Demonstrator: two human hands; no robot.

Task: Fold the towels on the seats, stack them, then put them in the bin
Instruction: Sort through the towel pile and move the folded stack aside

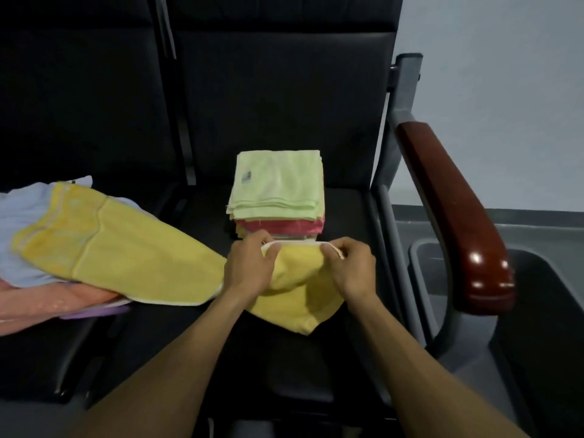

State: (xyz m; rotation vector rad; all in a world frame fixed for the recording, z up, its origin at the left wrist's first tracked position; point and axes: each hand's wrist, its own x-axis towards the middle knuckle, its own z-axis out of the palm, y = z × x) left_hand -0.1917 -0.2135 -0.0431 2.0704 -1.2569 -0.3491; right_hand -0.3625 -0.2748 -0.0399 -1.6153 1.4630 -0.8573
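— Gripping the soft yellow terry towel (297,289) by its white-bound top hem, are they?

— Yes. The left hand (249,267) and the right hand (350,267) each pinch that hem, fingers curled over the edge, hands close together. The towel hangs slack below them and rests on the black padded seat (316,358), just in front of the neat stack of folded towels (278,191).

— How would you expect it to handle?

— Light and limp, I'd judge. It sags into a loose point, so it has no stiffness of its own. The pile should give plenty of grip, and nothing about it looks fragile. The bound hem and the corners look like the best places to hold, since the middle just bunches.

— And the rest?

— The stack has a pale green towel on top, with pink and yellow layers beneath. Left of the stack, on the neighbouring seat, lies a loose heap of unfolded towels (94,245): yellow on top, pale blue, orange and lilac under it. Right of the stack, beyond the glossy brown wooden armrest (455,216), sits the dark grey plastic bin (537,311).

— Any writing?

— A small sewn label (246,177) sits on the green towel, too blurred to read.
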